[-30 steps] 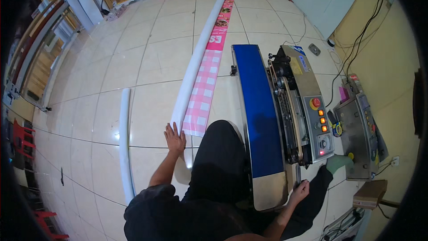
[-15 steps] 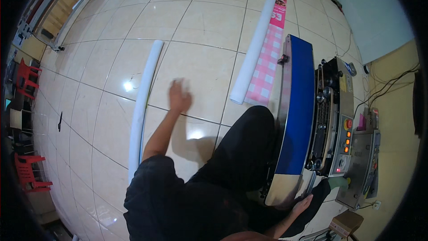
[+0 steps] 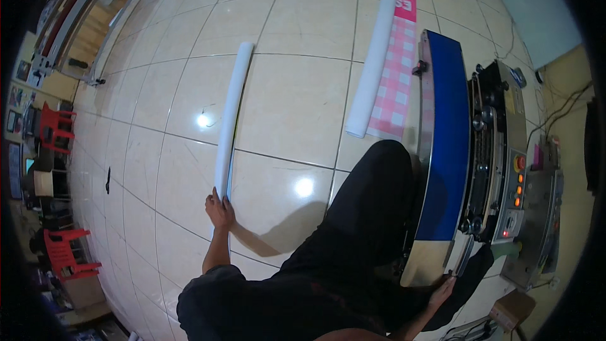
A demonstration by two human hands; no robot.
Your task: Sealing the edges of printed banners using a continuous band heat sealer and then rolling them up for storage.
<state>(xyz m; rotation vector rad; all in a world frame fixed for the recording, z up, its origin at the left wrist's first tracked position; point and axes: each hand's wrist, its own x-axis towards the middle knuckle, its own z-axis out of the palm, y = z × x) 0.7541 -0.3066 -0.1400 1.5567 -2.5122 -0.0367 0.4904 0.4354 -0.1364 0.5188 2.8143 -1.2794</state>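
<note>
On the tiled floor to my left lies a long white roll (image 3: 232, 113), thin, with a yellow and blue edge along its right side. My left hand (image 3: 219, 209) is on its near part, fingers closed about it. Low on the right, my right hand (image 3: 441, 293) is at the near end of a machine with a blue belt (image 3: 444, 145). Its fingertips are drawn together by a narrow grey strip (image 3: 466, 259) beside a bare metal plate (image 3: 424, 264); what they pinch is too small to make out.
A second white roll (image 3: 374, 57) lies farther off, its pink checked sheet (image 3: 392, 85) partly unrolled beside the machine. Lit orange buttons (image 3: 518, 191) are on the machine's panel. My bent knee (image 3: 391, 158) is against its left side. Red chairs (image 3: 62, 254) stand far left; a cardboard box (image 3: 512, 309) is lower right.
My left hand has come down and back from above the bare floor onto the white roll. The right hand stays at the machine's near end. The whole view has shifted slightly.
</note>
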